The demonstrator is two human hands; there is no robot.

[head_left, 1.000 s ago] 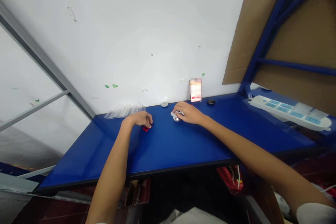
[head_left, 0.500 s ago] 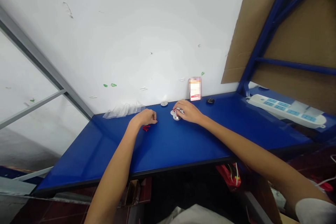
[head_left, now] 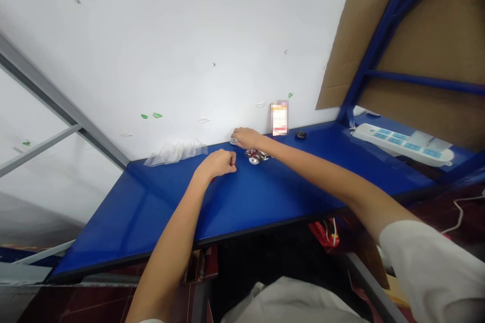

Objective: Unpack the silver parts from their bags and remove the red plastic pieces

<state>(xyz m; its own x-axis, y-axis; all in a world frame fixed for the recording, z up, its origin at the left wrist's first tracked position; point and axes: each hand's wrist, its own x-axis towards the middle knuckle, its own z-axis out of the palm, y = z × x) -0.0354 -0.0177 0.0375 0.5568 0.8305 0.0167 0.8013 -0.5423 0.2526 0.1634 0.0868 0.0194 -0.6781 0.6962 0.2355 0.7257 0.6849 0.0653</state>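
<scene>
My left hand [head_left: 222, 163] is closed, fingers curled and pressed together, just above the blue table. Whatever it may hold is too small to make out. Partly hidden beneath that hand lie small red pieces [head_left: 212, 179]. Near the wall, the fingers of my right hand [head_left: 248, 139] are on a flat round silver-white disc [head_left: 233, 141]. Below my right wrist rests a cluster of shiny round metal pieces with red parts [head_left: 255, 158], partly covered by the forearm.
Clear plastic bags [head_left: 176, 153] lie along the wall at the left. A lit phone [head_left: 279, 118] leans upright against the wall, with a small black object [head_left: 300, 135] to its right. A white power strip [head_left: 401, 145] sits at the far right of the blue table [head_left: 151, 212].
My right hand has left the metal cluster and moved left to the round disc by the wall. My left hand has shifted slightly right and stays closed. The view has tilted a little.
</scene>
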